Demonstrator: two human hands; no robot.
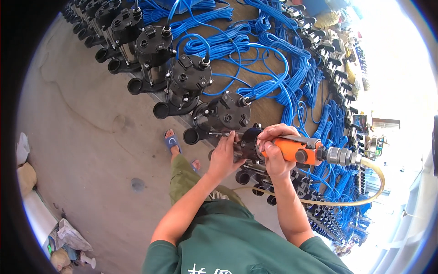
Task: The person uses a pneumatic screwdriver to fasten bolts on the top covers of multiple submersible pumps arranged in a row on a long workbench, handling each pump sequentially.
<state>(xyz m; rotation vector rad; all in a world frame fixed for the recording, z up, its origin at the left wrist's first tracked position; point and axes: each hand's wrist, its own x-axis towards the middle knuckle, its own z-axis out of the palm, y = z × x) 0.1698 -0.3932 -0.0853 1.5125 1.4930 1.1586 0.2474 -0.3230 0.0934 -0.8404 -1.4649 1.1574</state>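
My right hand [276, 153] is wrapped round an orange air-powered driver [296, 151], which lies level and points left at a black submersible pump [249, 142]. The tool's tip is hidden behind my fingers and the pump. My left hand [223, 157] grips the near left side of that same pump, fingers on its upper body and thumb lower down. Just beyond stands another black pump [232, 112] with a round cap and a side outlet. From the driver's metal coupling [342, 156] a yellowish air hose [379, 182] loops right and back under my right arm.
More black pumps [189, 75] stand in a row from far left to near right. Coiled blue cables [219, 43] cover the brown surface behind them, and a second pump row [335, 68] runs along the right. Bags [70, 235] lie on the concrete floor [91, 150] at left.
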